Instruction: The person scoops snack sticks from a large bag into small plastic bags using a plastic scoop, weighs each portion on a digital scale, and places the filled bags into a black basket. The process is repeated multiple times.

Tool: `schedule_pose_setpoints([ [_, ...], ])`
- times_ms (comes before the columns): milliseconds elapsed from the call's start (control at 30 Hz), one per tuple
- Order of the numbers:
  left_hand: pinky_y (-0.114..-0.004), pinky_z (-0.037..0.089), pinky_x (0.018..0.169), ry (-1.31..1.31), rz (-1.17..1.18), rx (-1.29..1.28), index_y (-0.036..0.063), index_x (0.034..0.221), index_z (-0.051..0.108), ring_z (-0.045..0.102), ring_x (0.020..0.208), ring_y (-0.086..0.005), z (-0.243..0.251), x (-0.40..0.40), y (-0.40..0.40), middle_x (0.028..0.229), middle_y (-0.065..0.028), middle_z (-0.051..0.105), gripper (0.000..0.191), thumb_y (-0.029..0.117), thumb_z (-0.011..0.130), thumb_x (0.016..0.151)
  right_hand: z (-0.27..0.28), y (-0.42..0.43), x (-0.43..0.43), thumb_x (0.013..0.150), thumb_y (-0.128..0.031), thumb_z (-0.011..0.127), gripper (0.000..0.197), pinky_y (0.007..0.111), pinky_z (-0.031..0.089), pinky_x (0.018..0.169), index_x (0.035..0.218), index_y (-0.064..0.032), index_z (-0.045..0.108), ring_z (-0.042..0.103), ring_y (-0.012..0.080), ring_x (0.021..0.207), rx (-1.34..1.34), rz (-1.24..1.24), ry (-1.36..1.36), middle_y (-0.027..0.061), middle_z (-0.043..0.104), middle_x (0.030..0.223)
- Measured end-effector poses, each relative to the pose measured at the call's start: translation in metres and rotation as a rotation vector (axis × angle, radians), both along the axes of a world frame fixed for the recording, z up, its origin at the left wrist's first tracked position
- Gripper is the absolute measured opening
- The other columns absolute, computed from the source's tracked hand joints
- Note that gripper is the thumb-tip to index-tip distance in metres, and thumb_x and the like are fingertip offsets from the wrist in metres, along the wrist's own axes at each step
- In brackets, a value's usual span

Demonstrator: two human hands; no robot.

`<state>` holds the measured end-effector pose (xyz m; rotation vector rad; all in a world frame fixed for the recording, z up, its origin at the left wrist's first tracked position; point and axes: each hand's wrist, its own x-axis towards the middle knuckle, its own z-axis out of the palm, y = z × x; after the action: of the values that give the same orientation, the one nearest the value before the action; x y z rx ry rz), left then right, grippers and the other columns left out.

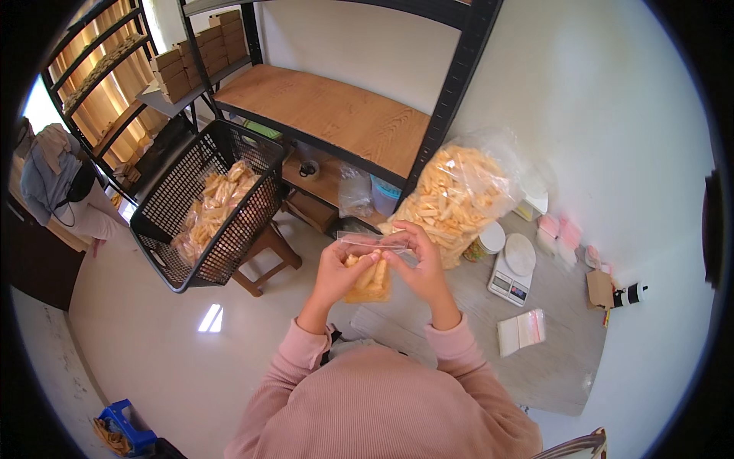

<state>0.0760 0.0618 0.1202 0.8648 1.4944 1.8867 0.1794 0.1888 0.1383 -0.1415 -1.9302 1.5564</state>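
A small clear plastic bag of pale orange snack sticks point(370, 284) hangs between my two hands. My left hand point(343, 269) grips it near the top on the left side, thumb against the front. On the other side my right hand point(417, 261) holds the upper edge, its thumb near the left one. The bag's clear top strip stands above the thumbs; whether it is sealed I cannot tell. Behind my right hand stands a large clear bag full of the same snack sticks point(453, 195). A black plastic crate point(229, 252) at the left holds several filled small bags point(215, 198).
On the grey table point(459, 338) at the right are a white digital kitchen scale point(512, 269), a lidded jar point(487, 241) and a stack of empty plastic bags point(520, 333). The crate rests on a brown stool point(266, 255). A black-framed shelf point(327, 115) stands ahead. Another person point(63, 178) is at far left.
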Motion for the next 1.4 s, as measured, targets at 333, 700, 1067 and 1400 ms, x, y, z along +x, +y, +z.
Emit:
schedule_pose_setpoints([
  [333, -0.023, 0.044, 0.075, -0.072, 0.214, 0.332, 0.0013, 0.094, 0.052, 0.055, 0.081, -0.0088, -0.008, -0.05, -0.027, 0.089, -0.005, 0.058, 0.006, 0.003, 0.05, 0.09, 0.0, -0.036, -0.058, 0.08, 0.004, 0.061, 0.049, 0.024, 0.049, 0.074, 0.124, 0.0005, 0.039, 0.061, 0.013, 0.083, -0.255, -0.077, 0.056, 0.0095, 0.063, 0.087],
  [700, -0.023, 0.042, 0.079, 0.029, 0.323, 0.464, 0.0012, 0.092, 0.052, 0.051, 0.087, -0.0097, -0.005, -0.084, -0.025, 0.099, -0.0063, 0.054, 0.005, 0.003, 0.049, 0.089, 0.006, -0.039, -0.092, 0.081, 0.007, 0.058, 0.05, 0.026, 0.048, 0.078, 0.124, 0.0013, 0.032, 0.061, 0.0172, 0.09, -0.255, -0.076, 0.116, 0.0115, 0.06, 0.091],
  [1067, -0.024, 0.044, 0.074, -0.095, 0.236, 0.48, -0.0003, 0.09, 0.051, 0.053, 0.083, -0.0112, -0.008, -0.093, -0.012, 0.095, -0.0068, 0.052, 0.003, 0.001, 0.051, 0.088, 0.01, -0.029, -0.09, 0.08, 0.008, 0.058, 0.051, 0.026, 0.049, 0.078, 0.122, 0.0007, 0.031, 0.062, 0.0177, 0.088, -0.285, -0.168, 0.135, 0.0116, 0.06, 0.09],
  [1400, -0.024, 0.043, 0.076, 0.054, 0.336, 0.424, 0.001, 0.09, 0.05, 0.051, 0.085, -0.0117, -0.018, -0.082, -0.011, 0.095, -0.0064, 0.048, 0.003, 0.001, 0.051, 0.087, -0.001, -0.023, -0.082, 0.081, 0.007, 0.058, 0.036, 0.025, 0.048, 0.077, 0.106, -0.0034, 0.035, 0.061, 0.0163, 0.086, -0.333, -0.134, 0.107, 0.0101, 0.059, 0.091],
])
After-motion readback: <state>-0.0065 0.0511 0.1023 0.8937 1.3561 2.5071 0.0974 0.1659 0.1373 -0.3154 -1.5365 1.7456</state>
